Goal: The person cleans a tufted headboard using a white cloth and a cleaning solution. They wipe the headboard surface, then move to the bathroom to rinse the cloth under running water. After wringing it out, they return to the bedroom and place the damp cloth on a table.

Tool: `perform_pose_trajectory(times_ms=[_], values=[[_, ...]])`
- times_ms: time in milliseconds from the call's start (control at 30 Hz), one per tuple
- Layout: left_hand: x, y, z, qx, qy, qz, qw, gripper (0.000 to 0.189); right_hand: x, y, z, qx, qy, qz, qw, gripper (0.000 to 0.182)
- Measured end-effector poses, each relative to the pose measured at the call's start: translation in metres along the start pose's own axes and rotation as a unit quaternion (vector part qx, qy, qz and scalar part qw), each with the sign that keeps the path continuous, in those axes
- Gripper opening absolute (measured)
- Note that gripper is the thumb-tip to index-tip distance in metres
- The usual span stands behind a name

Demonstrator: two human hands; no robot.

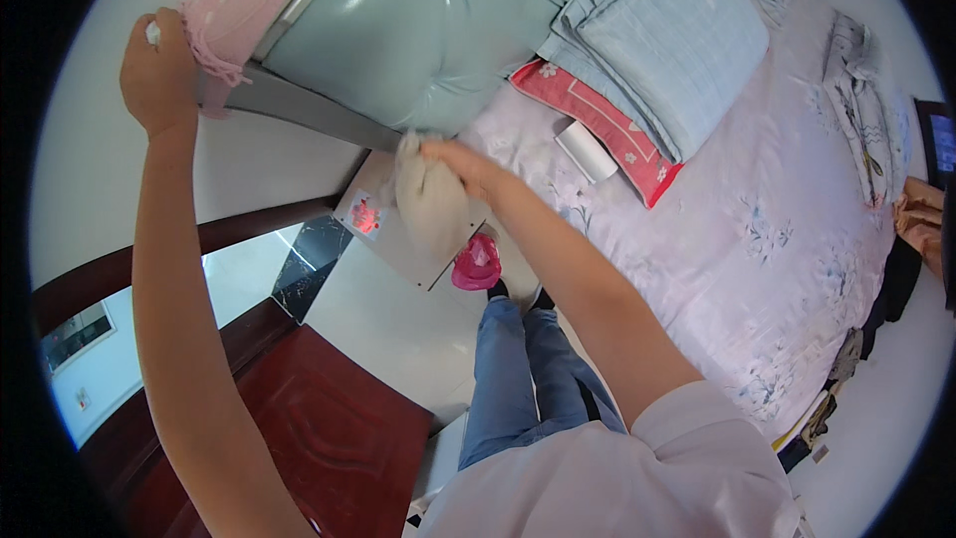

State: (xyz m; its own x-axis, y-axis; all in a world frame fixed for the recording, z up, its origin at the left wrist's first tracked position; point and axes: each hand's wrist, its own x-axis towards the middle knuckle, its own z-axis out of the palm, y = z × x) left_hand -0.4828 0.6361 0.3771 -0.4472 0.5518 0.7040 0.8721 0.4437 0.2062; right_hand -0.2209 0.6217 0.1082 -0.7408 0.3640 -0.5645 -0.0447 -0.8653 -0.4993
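My left hand (160,78) is raised at the upper left, its fingers closed around a small white thing (153,33) that is mostly hidden. Right beside its fingers hangs a pink fringed cloth (239,0) by the headboard's edge; whether the fingers also touch it I cannot tell. A limp cream cloth (433,202), blurred, is gripped near its top by my right hand (459,168). It hangs over a small bedside cabinet (388,250) that bears a red and white sticker or card (366,215).
A tufted pale green headboard (388,22) backs a bed (567,261) in floral bedding. Folded blue bedding (672,37) rests on a red pillow (597,127), beside a white roll or box (586,152). A pink-lined bin (476,265) stands by my feet; a dark red door (336,426) is lower left.
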Motion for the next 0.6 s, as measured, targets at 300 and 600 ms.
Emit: perform_pose_trajectory(times_ms=[300,600], values=[[-0.008,0.009,-0.018,-0.039,-0.050,-0.044,0.997,0.041,-0.018,-0.026,0.006,-0.053,0.172,-0.341,0.923,0.052],[-0.009,0.022,-0.017,-0.078,-0.017,-0.002,0.997,0.027,-0.020,-0.014,-0.013,-0.095,0.118,-0.160,0.975,0.053]])
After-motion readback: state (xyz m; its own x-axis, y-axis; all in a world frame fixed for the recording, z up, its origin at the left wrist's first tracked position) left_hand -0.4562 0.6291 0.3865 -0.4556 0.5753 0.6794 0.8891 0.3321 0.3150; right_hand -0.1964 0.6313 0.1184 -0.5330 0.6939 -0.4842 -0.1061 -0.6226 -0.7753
